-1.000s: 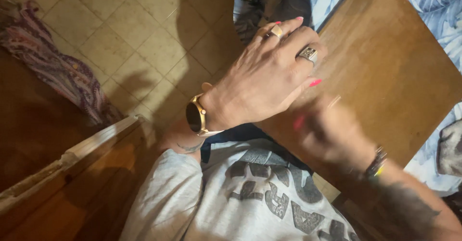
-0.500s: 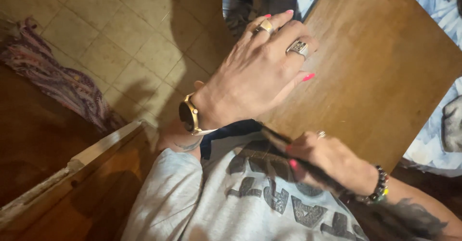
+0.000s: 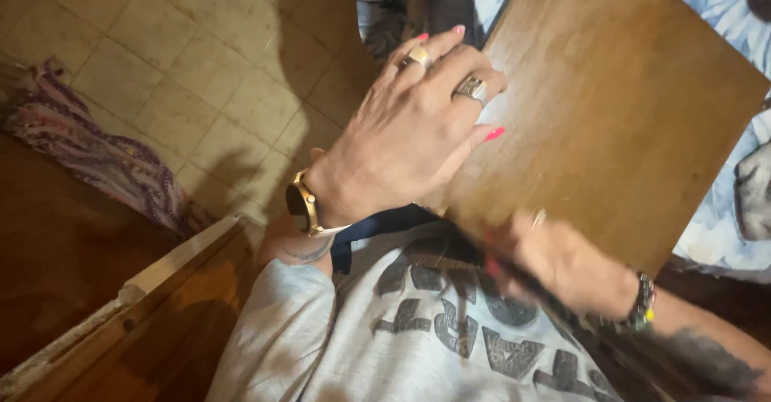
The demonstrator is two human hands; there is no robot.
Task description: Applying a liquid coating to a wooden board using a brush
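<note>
Wooden board (image 3: 610, 105), tilted over the lap above the grey shirt (image 3: 418, 330), is gripped along its near-left edge by the left hand (image 3: 401, 137), fingers spread flat, while the blurred right hand (image 3: 562, 265) is closed at its lower edge.

- The floor (image 3: 169, 65) is laid with square beige tiles, worn and dull, with dark grout lines between them.
- Hard shadows fall across the tiles in the upper middle; the light is warm and dim.
- A patterned cloth (image 3: 96, 157) in purple and pink lies crumpled on the floor at the left.
- Dark brown wooden furniture (image 3: 56, 249) fills the lower left corner, its pale edge (image 3: 173, 261) chipped and running on a slant.
- A blue-and-white printed fabric (image 3: 723, 217) lies along the right side and the top.
</note>
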